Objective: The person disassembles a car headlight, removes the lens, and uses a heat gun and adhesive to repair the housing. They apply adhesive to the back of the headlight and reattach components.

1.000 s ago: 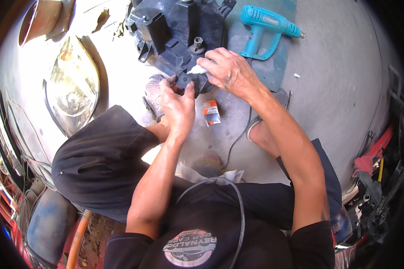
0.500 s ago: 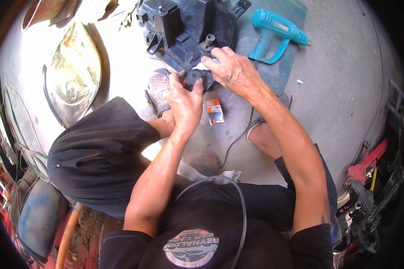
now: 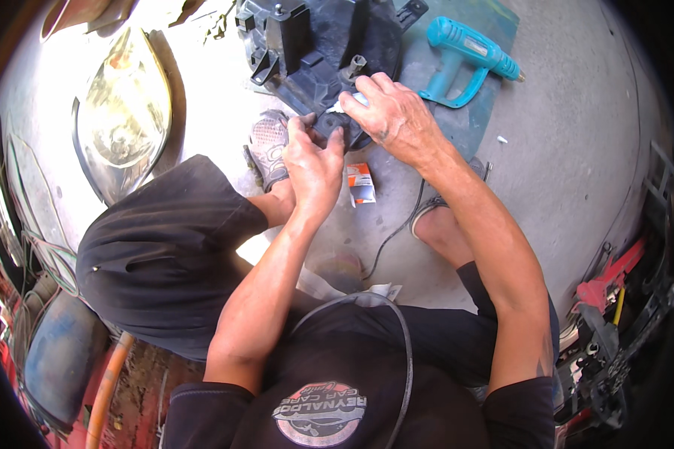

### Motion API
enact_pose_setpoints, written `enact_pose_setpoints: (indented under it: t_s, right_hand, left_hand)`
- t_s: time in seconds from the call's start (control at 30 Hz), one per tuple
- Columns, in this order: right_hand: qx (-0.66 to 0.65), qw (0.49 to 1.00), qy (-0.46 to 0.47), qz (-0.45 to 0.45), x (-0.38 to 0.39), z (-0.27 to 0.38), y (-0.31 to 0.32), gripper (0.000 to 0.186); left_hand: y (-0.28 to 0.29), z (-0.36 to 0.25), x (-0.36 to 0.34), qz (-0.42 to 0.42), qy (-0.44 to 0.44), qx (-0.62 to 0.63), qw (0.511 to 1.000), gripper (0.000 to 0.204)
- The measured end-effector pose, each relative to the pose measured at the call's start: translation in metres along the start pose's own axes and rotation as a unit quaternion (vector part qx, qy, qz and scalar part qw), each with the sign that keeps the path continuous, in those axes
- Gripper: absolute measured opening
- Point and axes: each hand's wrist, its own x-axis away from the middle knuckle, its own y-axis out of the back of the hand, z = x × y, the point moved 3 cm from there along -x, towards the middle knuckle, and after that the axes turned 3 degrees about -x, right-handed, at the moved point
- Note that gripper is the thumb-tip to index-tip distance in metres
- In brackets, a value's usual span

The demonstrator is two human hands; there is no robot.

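A black plastic headlight housing (image 3: 307, 45) lies back side up at the top middle. Just below its near edge, my left hand (image 3: 313, 166) pinches a dark rounded plastic piece (image 3: 329, 123) between thumb and fingers. Whether that piece is joined to the housing cannot be made out. My right hand (image 3: 397, 120) is closed on a small white tube (image 3: 359, 99), mostly covered by the fingers. The tube's white nozzle (image 3: 337, 108) points left and touches, or hovers just over, the dark piece.
A teal heat gun (image 3: 460, 56) rests on a green mat (image 3: 494, 97) at the right. The clear headlight lens (image 3: 123, 112) lies at the left. An orange-and-white packet (image 3: 361, 183), a small white cap (image 3: 502, 139) and a dark cord (image 3: 397, 230) are on the concrete floor.
The whole scene has shifted very slightly in the view. Both hands keep their grips, with the nozzle still at the dark piece.
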Motion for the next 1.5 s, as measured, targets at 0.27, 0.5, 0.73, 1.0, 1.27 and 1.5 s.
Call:
enact_pose_setpoints:
  t_s: [0.27, 0.5, 0.73, 1.0, 1.27, 1.5]
  right_hand:
    - [0.014, 1.000, 0.007, 0.010, -0.002, 0.002, 0.001, 0.028]
    - [0.029, 0.999, 0.015, 0.013, -0.005, 0.005, 0.004, 0.026]
    - [0.026, 0.999, 0.016, 0.009, -0.006, 0.005, 0.004, 0.026]
    - [0.014, 1.000, 0.003, 0.011, -0.004, 0.004, 0.002, 0.027]
    - [-0.026, 0.999, -0.037, -0.001, 0.005, -0.002, -0.007, 0.034]
    - [-0.058, 0.997, -0.053, -0.026, 0.013, -0.005, -0.010, 0.039]
  left_hand:
    - [0.000, -0.002, 0.000, -0.020, -0.016, 0.004, 1.000, 0.044]
    - [0.000, -0.002, 0.000, -0.026, -0.028, -0.009, 0.999, 0.043]
    - [0.000, -0.003, 0.000, -0.024, -0.025, -0.011, 0.999, 0.043]
    - [0.000, -0.001, 0.000, -0.018, -0.027, -0.004, 0.999, 0.043]
    - [-0.002, -0.001, 0.000, -0.009, -0.013, 0.009, 1.000, 0.043]
    - [-0.002, 0.001, 0.000, -0.001, -0.004, 0.011, 1.000, 0.044]
